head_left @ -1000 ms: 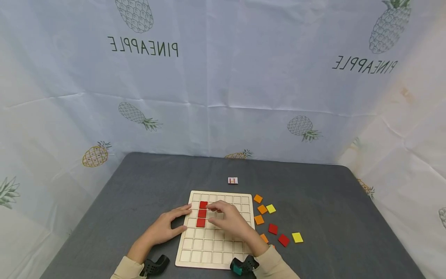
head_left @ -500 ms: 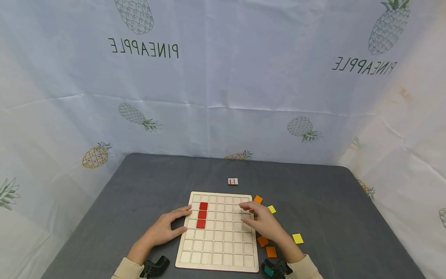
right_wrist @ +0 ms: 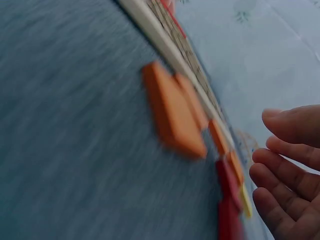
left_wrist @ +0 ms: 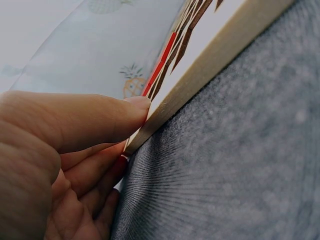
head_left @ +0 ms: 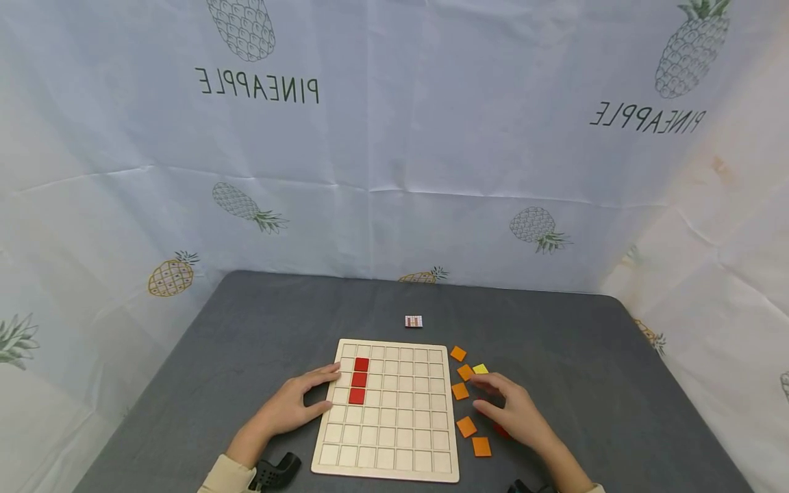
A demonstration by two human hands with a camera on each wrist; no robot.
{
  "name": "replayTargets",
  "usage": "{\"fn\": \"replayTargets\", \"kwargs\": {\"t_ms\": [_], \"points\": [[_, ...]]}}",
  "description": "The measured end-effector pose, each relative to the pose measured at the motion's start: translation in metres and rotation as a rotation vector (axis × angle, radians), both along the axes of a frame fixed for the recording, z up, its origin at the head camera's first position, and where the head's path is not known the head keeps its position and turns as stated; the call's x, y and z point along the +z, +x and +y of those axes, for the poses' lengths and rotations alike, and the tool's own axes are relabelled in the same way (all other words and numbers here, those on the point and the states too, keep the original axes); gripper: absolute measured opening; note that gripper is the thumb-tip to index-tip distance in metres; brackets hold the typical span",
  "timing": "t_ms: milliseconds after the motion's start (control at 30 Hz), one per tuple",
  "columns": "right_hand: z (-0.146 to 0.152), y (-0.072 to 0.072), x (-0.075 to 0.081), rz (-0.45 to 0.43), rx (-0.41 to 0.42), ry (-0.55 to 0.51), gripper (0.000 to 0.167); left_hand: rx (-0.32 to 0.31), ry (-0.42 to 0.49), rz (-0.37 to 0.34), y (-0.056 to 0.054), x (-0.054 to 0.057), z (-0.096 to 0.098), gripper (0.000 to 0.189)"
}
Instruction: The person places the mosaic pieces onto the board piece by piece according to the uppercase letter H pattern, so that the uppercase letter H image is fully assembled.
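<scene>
A pale wooden grid board (head_left: 394, 435) lies flat on the table, with a short column of red square tiles (head_left: 359, 379) set in its upper-left cells. My left hand (head_left: 290, 407) touches the board's left edge; the left wrist view shows its thumb (left_wrist: 112, 117) against the rim. To the right of the board my right hand (head_left: 520, 414) hovers, fingers loosely bent and nothing between them. Beneath it, a loose red tile (head_left: 501, 431) is mostly hidden. In the right wrist view, red tiles (right_wrist: 229, 190) lie below the fingertips, apart from them.
Several orange tiles (head_left: 466, 427) lie along the board's right side, and a yellow tile (head_left: 480, 369) lies beyond the right fingertips. Behind the board is a small patterned card (head_left: 414, 321). A pineapple-print cloth (head_left: 394, 137) hangs past the dark table's (head_left: 277, 308) far edge.
My right hand has drawn away from the red tiles on the board, moving right across it to the loose tiles. The left hand has stayed at the board's edge.
</scene>
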State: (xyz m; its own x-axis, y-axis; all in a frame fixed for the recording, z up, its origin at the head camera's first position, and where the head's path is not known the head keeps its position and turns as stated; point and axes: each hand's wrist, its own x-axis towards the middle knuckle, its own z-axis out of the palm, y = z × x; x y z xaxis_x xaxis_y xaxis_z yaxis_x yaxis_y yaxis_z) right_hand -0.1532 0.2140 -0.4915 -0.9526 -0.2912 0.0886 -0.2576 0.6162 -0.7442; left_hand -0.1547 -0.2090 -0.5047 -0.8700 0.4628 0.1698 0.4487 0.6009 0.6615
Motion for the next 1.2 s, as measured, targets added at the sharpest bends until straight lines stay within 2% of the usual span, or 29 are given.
{"fn": "replayTargets", "kwargs": {"t_ms": [233,433,567,800,1200], "points": [[0.012,0.005,-0.001,-0.099,-0.115,0.044,0.042,0.009,-0.003,-0.035,-0.002,0.000,0.000,0.049],[0.017,0.004,-0.004,-0.070,-0.055,0.086,0.040,0.012,-0.007,-0.017,-0.002,0.000,0.000,0.049],[0.017,0.005,-0.006,-0.047,-0.045,0.124,0.034,0.006,-0.010,-0.001,-0.001,0.000,0.001,0.048],[0.014,0.006,-0.007,-0.018,-0.064,0.162,0.023,-0.001,-0.004,-0.018,0.000,0.000,0.001,0.048],[0.009,0.009,-0.009,-0.012,-0.119,0.162,0.025,0.000,0.002,-0.012,0.000,-0.001,0.000,0.048]]}}
